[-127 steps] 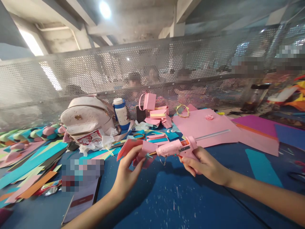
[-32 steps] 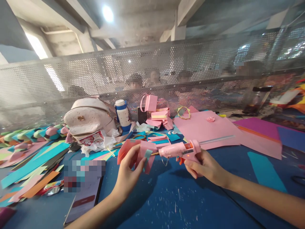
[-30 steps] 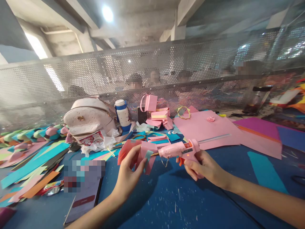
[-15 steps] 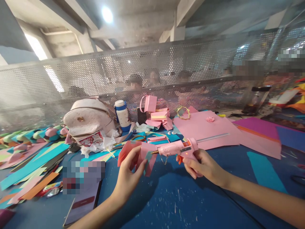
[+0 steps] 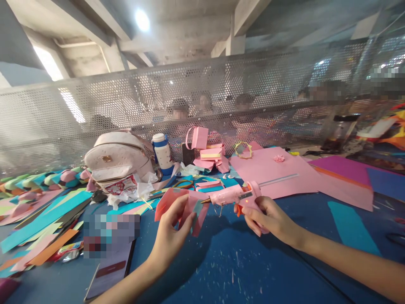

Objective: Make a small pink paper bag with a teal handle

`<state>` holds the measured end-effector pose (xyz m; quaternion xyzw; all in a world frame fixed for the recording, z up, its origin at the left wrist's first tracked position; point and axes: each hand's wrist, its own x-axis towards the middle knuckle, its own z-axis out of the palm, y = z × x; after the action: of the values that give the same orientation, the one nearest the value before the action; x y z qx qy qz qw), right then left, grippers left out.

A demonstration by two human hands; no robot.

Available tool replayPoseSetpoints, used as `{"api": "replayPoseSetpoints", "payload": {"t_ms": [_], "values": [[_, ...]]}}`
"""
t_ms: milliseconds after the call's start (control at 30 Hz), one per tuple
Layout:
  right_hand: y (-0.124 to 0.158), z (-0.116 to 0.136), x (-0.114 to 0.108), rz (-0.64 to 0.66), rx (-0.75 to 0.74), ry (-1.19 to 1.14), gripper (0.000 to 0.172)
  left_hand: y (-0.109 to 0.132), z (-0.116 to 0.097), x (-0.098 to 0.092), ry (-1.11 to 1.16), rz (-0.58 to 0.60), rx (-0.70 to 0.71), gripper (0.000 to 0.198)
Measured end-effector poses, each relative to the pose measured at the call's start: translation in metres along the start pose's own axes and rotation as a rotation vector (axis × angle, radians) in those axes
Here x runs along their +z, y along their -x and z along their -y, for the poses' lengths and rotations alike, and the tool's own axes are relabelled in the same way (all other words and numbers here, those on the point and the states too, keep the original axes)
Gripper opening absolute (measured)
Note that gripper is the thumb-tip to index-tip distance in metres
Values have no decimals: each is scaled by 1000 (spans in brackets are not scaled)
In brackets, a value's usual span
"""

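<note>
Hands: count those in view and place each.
2: left hand holding pink paper, right hand gripping the glue gun. More may be hidden behind the mesh.

Pink glue gun (image 5: 232, 194) just right of the frame's centre, nearly level, with an orange trigger, its metal nozzle pointing left and a clear glue stick (image 5: 280, 179) jutting rightward. At the nozzle's tip, just left of centre: folded pink paper (image 5: 189, 205), raised, bearing a pale blue strip (image 5: 198, 207).

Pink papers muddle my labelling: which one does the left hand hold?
The folded pink piece with a pale blue strip, pinched in the left hand by the glue gun; others lie unheld.
</note>
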<state>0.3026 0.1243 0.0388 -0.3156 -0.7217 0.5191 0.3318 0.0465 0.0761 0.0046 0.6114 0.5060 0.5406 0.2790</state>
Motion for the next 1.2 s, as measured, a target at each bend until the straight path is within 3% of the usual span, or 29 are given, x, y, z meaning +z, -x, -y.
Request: {"api": "replayPoseSetpoints", "payload": {"t_ms": [367, 667, 1200], "values": [[0, -1, -2, 15, -17, 19, 44, 1, 2, -1, -129, 41, 113, 37], [-2, -3, -5, 12, -52, 40, 41, -1, -2, -1, -78, 27, -14, 37], [-5, -5, -9, 4, -69, 77, 41, -3, -5, -4, 22, 14, -85, 41]]}}
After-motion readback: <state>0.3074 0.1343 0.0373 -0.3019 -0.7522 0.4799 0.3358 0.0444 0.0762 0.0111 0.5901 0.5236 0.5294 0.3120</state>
